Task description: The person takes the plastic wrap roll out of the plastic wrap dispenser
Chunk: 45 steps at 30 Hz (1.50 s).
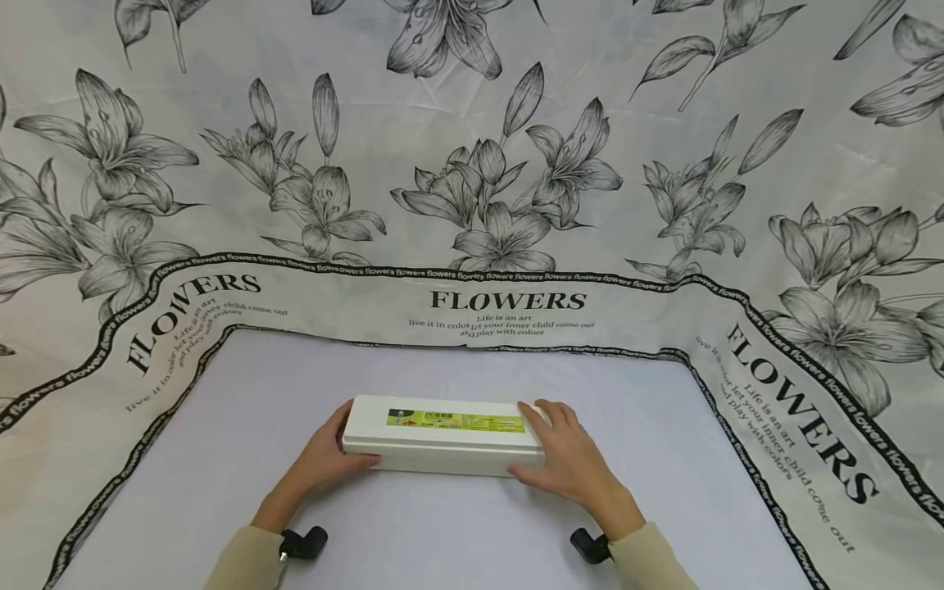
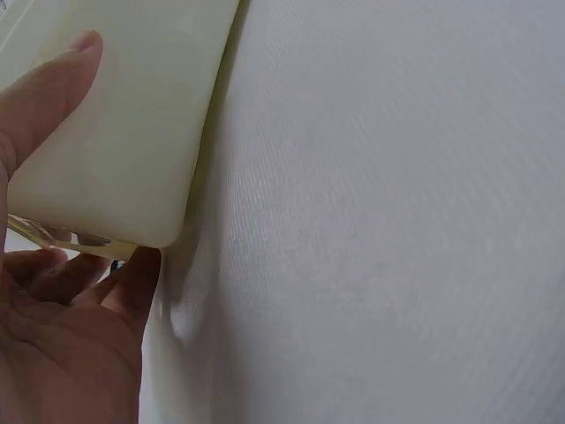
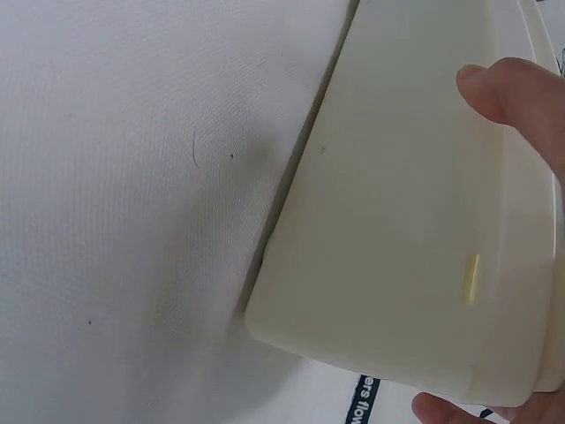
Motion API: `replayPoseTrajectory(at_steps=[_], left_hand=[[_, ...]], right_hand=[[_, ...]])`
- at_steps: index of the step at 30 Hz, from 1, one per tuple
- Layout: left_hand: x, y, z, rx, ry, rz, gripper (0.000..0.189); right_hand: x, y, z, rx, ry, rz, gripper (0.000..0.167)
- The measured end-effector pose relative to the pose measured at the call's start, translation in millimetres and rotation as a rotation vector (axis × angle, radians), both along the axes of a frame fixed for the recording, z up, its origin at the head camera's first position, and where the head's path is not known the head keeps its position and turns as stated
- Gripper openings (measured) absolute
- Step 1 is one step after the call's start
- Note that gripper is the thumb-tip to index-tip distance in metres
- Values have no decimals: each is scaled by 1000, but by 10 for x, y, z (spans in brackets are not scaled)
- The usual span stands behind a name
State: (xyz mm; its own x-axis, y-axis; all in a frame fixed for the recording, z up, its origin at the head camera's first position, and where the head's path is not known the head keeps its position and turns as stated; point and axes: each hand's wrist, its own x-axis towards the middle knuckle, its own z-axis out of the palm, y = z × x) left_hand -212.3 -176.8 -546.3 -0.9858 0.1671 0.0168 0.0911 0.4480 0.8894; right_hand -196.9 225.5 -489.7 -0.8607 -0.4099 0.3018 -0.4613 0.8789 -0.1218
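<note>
Sleeves: two beige cuffs were seen nearest the camera, one at the lower left (image 1: 247, 559) and one at the lower right (image 1: 652, 559).
Wrist devices: a small black device was worn on the inner side of each wrist, left (image 1: 305, 542) and right (image 1: 591, 546).
White box: one long lidded box (image 1: 442, 460) was held with its length running across the surface (image 1: 442, 533), between the left and right edges and well apart from both; the far edge was nearer. Whether its base was touching the surface could not be told.
Left-hand grip: the box's left end was grasped by the left-hand grip (image 1: 332, 447), with the thumb laid along the near side and the fingers curled about the end.
Right-hand grip: the right end was grasped by the right-hand grip (image 1: 564, 455), with the thumb pressed to the near side and a finger rested on the lid (image 1: 442, 405) at its corner.
Label: a green-and-yellow label (image 1: 456, 421) was stuck on the lid.
Yellow mark: a short strip (image 3: 471, 279) was shown on the box's side in the right wrist view.
Printed cloth: the surface's far, left and right edges were framed by flower-printed cloth (image 1: 354, 287), lettered "FLOWERS".
</note>
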Motion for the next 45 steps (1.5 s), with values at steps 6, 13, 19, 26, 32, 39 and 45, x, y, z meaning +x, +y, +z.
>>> replayPoseTrajectory(at_steps=[6,13,19,26,32,39,45], left_hand=[[0,-3,-14,48,-6,-18,115],[8,-1,-37,75,0,-38,113],[11,-8,-67,86,-3,-53,110],[19,-15,-79,89,4,-73,108],[22,-20,-83,76,-4,-65,109],[28,-10,-82,69,-28,-52,110],[25,-15,-72,81,-8,-52,108]], right_hand=[[-2,-9,3,-11,5,-5,95],[-3,-15,-19,-63,6,-14,94],[-8,-20,-55,-80,71,3,95],[-12,-24,-94,-88,89,-4,94],[1,-31,-108,-99,115,-4,94],[29,-31,-106,-97,92,-23,94],[4,-36,-117,-100,121,-16,94]])
